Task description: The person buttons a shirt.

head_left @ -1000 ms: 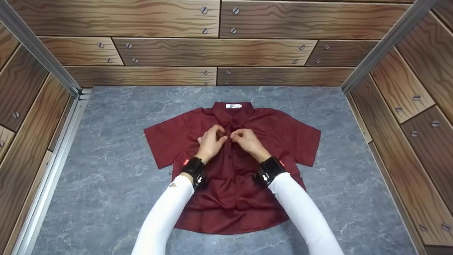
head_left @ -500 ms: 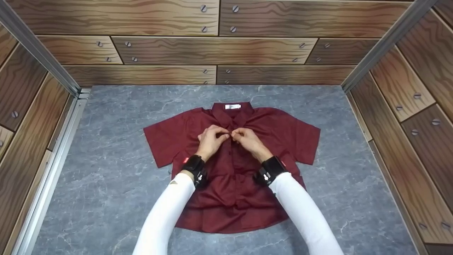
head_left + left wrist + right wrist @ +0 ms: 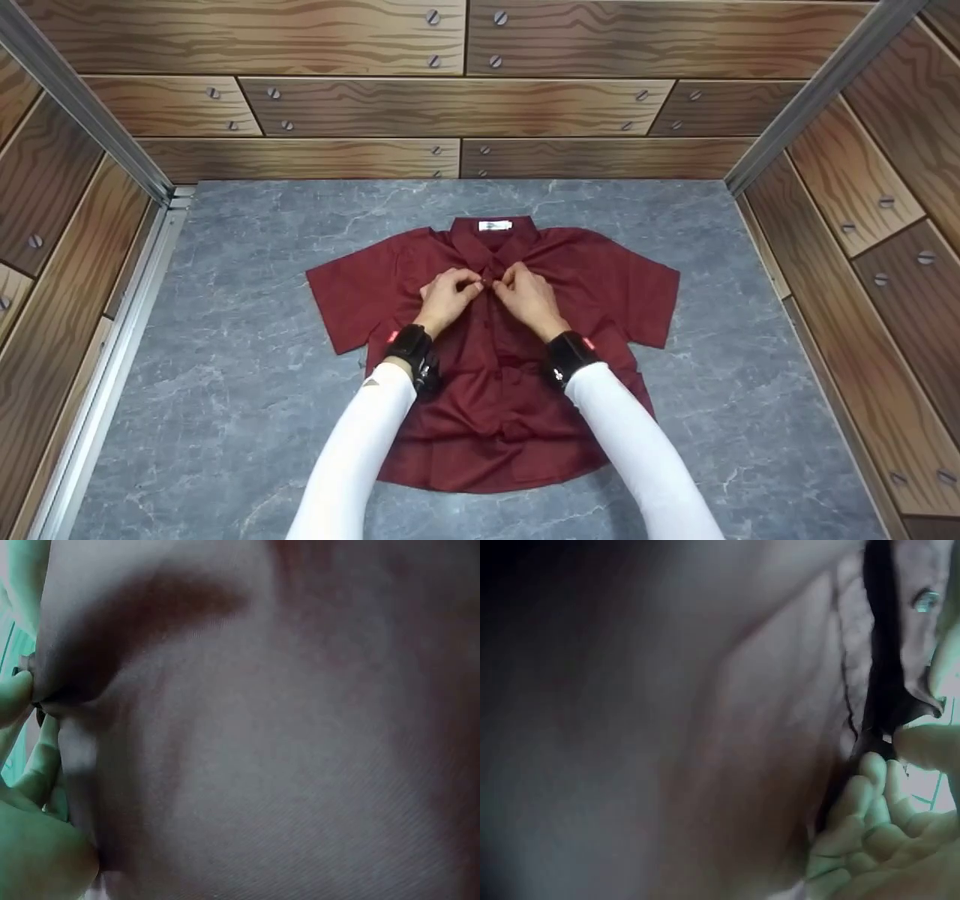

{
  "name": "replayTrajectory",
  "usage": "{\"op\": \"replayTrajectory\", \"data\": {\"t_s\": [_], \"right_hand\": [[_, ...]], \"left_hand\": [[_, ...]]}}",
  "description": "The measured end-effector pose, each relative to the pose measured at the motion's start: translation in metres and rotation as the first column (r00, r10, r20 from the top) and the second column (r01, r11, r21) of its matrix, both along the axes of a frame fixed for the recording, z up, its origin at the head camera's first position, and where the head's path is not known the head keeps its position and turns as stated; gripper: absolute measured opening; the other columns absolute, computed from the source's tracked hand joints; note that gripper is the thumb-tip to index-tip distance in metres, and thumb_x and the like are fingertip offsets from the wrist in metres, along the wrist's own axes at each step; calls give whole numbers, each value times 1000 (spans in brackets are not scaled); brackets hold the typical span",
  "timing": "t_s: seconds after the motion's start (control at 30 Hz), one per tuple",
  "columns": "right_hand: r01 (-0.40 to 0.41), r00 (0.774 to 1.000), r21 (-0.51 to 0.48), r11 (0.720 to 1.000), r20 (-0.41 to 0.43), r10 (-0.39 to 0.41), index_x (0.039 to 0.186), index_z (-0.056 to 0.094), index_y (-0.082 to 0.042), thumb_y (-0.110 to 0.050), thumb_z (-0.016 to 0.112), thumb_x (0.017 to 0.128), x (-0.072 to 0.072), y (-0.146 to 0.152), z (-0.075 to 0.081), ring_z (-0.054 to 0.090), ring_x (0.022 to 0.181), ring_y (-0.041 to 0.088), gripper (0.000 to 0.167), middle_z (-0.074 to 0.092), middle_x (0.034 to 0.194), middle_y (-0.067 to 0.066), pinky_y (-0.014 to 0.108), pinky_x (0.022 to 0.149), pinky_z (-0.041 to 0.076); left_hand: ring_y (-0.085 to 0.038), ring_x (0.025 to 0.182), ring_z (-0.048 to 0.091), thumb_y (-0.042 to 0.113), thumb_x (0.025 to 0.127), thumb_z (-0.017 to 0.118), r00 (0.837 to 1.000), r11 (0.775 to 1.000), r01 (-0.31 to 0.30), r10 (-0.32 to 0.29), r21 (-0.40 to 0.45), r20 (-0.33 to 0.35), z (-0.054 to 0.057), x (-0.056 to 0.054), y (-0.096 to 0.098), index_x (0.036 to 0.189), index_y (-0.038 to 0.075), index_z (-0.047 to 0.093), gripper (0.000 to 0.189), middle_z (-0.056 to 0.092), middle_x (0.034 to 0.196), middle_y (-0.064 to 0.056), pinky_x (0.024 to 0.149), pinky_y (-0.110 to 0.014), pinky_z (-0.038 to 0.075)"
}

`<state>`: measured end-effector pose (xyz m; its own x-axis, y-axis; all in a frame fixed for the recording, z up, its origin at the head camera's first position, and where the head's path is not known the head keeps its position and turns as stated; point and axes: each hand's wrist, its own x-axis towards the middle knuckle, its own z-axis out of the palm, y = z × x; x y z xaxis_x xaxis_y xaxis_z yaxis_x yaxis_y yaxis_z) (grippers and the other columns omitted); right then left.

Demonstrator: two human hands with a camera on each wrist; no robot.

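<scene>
A dark red short-sleeved shirt [image 3: 510,450] lies front up, its collar [image 3: 472,244] at the far end and a white label inside the neck. At the placket, just below the collar, my left hand [image 3: 448,296] pinches the shirt's edge between thumb and fingertips. My right hand [image 3: 529,300] pinches the placket right beside it, the fingertips of both hands almost meeting. In the right wrist view, the thumb and curled fingers [image 3: 874,795] close on the dark cloth, with a small shiny button [image 3: 925,601] above them. Whatever sits between the left fingertips is too small to make out.
The grey marbled tabletop [image 3: 225,420] surrounds the shirt. Wood-patterned panels [image 3: 450,109] wall off the back and both sides, with metal rails [image 3: 105,375] along the left. Each wrist carries a black strapped camera [image 3: 570,356] over white sleeves.
The right hand has tilted upward, its knuckles now higher over the placket. The left fingertips have drawn slightly left and down, and a small gap shows between the hands. The shirt stays put.
</scene>
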<state>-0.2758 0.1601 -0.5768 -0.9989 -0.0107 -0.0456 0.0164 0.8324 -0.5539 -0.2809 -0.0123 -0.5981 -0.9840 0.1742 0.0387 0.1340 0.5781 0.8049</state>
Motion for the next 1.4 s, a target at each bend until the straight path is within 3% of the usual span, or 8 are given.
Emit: {"op": "replayTrajectory", "data": {"t_s": [0.13,0.3,0.5,0.63,0.77,1.0,1.27,1.4], "right_hand": [[-37,999,114,993,41,33,93,58,-11,-40,67,85,-1,-5,0,63,87,31,31,65,90,8,44,78,49],[-70,994,194,979,95,53,91,59,-10,-40,69,79,-5,-9,3,62,88,31,33,62,91,10,45,79,50],[-64,990,216,974,139,35,72,60,-13,-39,66,82,-10,-8,5,62,74,26,28,64,80,7,42,68,49],[-38,987,263,964,158,-4,72,64,-12,-45,61,85,-14,-10,4,65,79,32,35,69,90,13,46,69,51],[-2,987,301,953,155,-47,76,67,-10,-46,58,87,-16,-10,1,67,86,38,39,70,101,18,49,73,52],[40,994,307,951,83,-69,66,65,-11,-42,58,84,-15,-10,0,67,82,40,37,71,94,19,52,68,52],[-28,996,370,929,86,-5,84,70,-7,-40,63,79,-11,-16,7,67,83,39,33,71,96,18,51,70,52],[-34,994,348,937,112,-5,78,69,-9,-37,65,78,-11,-16,9,66,84,38,29,71,97,17,51,71,52]], "left_hand": [[-23,108,60,29,91,64,1000,1000,14,-14,-4,11,1,-1,-1,102,21,72,16,68,108,0,98,-52,30],[-25,109,60,29,93,62,999,1000,30,-30,3,21,2,0,-2,104,20,71,17,67,108,0,99,-52,28],[-24,110,59,29,93,61,999,999,47,-47,13,27,1,1,-4,106,20,71,18,66,108,0,99,-52,27],[-23,110,59,30,94,61,998,998,56,-57,26,31,1,1,-5,106,20,70,18,66,108,0,101,-52,26],[-22,111,59,29,94,61,997,997,66,-68,43,46,2,1,-6,107,18,70,19,66,110,-1,101,-52,25],[-21,111,60,28,93,61,998,997,57,-59,49,34,2,0,-5,105,19,70,17,67,110,-1,100,-51,26],[-21,111,60,29,94,61,998,998,47,-49,44,44,3,-1,-5,106,18,70,19,67,111,-1,100,-51,25],[-20,111,60,30,94,60,997,998,56,-58,41,52,2,-1,-5,107,19,70,20,67,111,-1,100,-51,25]]}}
